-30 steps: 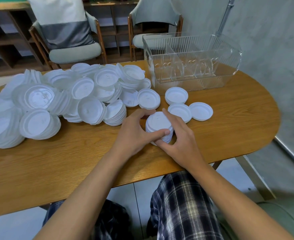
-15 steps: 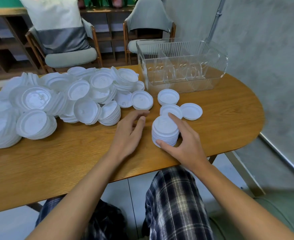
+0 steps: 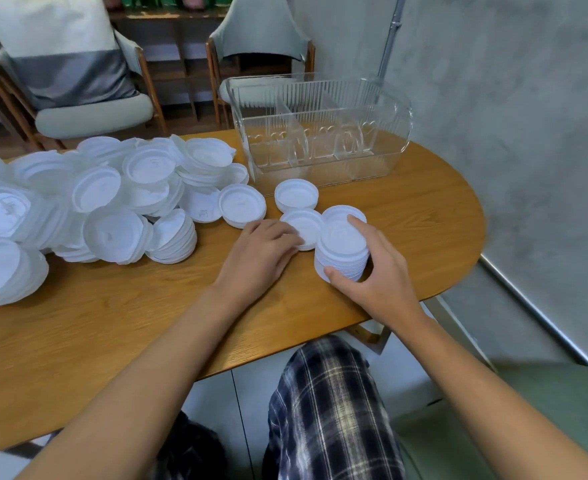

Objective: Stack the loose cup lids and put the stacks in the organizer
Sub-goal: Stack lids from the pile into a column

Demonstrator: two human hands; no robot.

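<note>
Lid stack [image 3: 343, 249] could topple.
Your right hand [image 3: 382, 275] grips it, left hand [image 3: 261, 258] rests flat on a loose lid [image 3: 304, 221] beside it; tilt it and lids spill.

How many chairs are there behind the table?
2. One chair with a grey and white cushion stands at the back left; the other chair is behind the clear organizer. More could be hidden out of view.

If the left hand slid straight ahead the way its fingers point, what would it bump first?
Most likely the loose lid at the fingertips of the left hand; they seem to touch its near edge. The lid stack sits beside that line.
</note>
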